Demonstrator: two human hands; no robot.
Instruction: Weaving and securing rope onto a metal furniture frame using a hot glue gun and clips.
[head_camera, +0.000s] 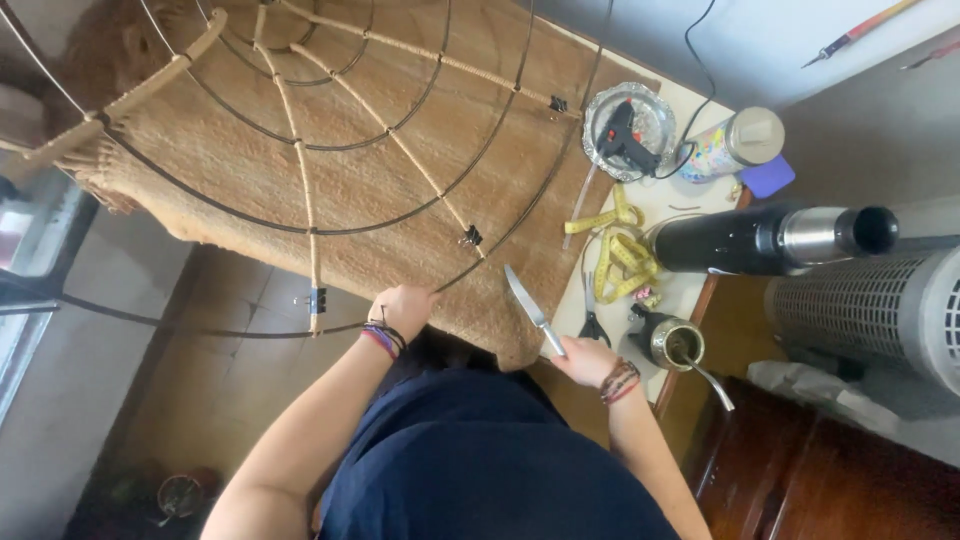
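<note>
**Steel blade out beside the wire frame**

Right hand (585, 360) is gripping a knife (530, 305), blade pointing to 11 o'clock. Left hand (402, 308) is pinching the wire frame (300, 225) rim at its 6 o'clock edge. Risks, as I judge: blade slipping toward left fingers; frame swinging and knocking the thermos (770, 238) at 3 o'clock. Counting: one knife, one frame, three binder clips (471, 236) visible, one glue gun (625, 140), one tape measure (622, 255).
</note>
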